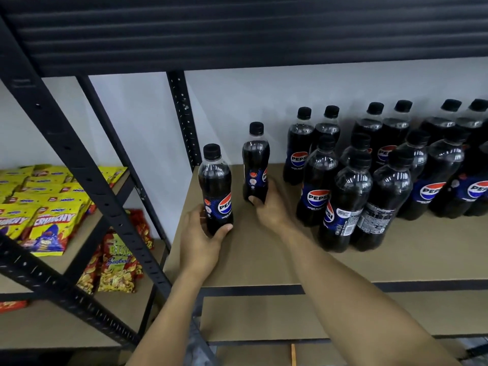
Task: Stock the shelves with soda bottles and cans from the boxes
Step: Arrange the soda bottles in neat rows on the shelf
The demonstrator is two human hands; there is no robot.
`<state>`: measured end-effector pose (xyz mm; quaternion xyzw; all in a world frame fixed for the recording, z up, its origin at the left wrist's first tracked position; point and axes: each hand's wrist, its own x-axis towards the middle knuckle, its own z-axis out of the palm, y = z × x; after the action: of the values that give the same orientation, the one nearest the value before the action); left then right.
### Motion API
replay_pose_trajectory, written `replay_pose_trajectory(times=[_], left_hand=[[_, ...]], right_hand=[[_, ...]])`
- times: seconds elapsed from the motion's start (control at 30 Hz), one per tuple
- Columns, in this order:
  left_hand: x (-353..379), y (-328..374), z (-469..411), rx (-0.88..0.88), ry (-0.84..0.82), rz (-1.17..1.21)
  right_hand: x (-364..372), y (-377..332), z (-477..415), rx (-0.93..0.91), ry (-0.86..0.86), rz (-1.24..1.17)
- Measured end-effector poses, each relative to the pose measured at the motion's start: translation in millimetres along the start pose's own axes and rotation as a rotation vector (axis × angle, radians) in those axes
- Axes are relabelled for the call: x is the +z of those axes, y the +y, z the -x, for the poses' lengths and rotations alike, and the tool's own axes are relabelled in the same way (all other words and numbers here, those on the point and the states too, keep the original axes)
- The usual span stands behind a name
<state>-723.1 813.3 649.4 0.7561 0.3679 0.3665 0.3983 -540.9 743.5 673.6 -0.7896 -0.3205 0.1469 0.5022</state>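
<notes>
The lower body of the nearer Pepsi bottle (pixel 216 191) is gripped by the left hand (pixel 200 241), fingers and thumb curled round it; the base of the farther Pepsi bottle (pixel 255 162) is gripped by the right hand (pixel 269 204), the thumb seen across its front. Both bottles are held upright, black caps on, over the left end of the brown shelf board (pixel 264 262); whether their bases touch the board cannot be told. The farther bottle is seen at about 1 o'clock from the nearer one, a gap between them. At 3 o'clock from the right hand, stocked Pepsi bottles (pixel 369 186) are stood in rows back to the white wall (pixel 237 96). At 9 o'clock, on the neighbouring rack, yellow Crunchy bags (pixel 45 220) are laid on a shelf above seafood snack bags (pixel 116 268); a black upright (pixel 183 114) is seen at 12 o'clock from the nearer bottle.
</notes>
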Motion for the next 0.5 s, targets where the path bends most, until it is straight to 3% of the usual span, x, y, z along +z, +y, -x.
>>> replay_pose_trajectory(times=[0.27, 0.5], left_hand=[[0, -4, 0, 0.037, 0.009, 0.004], [5, 2, 7, -0.017, 0.061, 0.016]], right_hand=[[3, -10, -37, 0.007, -0.041, 0.027], [11, 3, -41, -0.078, 0.037, 0.056]])
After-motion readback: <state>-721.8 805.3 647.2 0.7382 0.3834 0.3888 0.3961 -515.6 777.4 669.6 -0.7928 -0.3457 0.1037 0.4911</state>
